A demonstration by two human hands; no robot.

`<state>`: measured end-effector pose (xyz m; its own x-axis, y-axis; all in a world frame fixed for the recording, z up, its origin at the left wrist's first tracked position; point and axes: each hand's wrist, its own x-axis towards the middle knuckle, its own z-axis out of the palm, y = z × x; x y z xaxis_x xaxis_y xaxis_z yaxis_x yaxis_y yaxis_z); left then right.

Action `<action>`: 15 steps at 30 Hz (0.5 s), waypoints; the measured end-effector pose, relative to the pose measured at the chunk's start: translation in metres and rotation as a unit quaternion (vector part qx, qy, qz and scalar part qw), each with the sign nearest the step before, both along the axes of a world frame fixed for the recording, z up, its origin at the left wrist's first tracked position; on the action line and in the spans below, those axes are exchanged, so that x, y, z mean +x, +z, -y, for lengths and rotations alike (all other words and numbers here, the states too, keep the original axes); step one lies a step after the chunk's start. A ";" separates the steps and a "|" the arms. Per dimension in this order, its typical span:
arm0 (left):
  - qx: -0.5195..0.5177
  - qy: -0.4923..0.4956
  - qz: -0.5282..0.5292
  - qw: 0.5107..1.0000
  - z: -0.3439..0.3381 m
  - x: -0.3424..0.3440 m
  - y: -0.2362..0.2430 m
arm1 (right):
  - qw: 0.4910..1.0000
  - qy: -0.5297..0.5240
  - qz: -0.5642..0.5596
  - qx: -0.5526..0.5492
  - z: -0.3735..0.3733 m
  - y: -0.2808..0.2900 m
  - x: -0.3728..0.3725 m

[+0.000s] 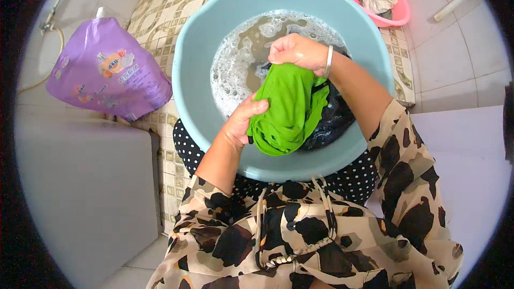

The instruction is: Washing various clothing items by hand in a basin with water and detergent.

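Observation:
A bright green cloth (pixel 286 109) is bunched over a large pale blue basin (pixel 198 64) of grey, soapy water (pixel 243 56). My left hand (pixel 241 123) grips the cloth's near end, at the basin's front. My right hand (pixel 297 51), with a silver bangle on the wrist, clutches the far end above the water. Dark wet clothing (pixel 334 120) lies in the basin under and to the right of the green cloth.
A purple detergent pouch (pixel 104 69) lies on the patterned tile floor (pixel 166 0) left of the basin. A smaller pink basin (pixel 393 13) holding clothes sits at the upper right. A grey block (pixel 80 182) stands at lower left, a white pipe (pixel 455 2) at top right.

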<state>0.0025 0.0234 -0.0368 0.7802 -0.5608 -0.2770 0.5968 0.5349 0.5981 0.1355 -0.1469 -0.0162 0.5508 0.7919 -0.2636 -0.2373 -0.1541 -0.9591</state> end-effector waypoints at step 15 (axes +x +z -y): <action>-0.051 0.110 -0.042 0.992 -0.001 0.001 0.014 | 0.975 -0.176 0.120 0.059 0.050 -0.048 -0.051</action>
<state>0.0031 0.0247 -0.0224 0.8632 -0.4081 -0.2972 0.5047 0.7130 0.4867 0.0842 -0.1967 -0.0644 0.8288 0.5594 -0.0129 -0.0227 0.0106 -0.9997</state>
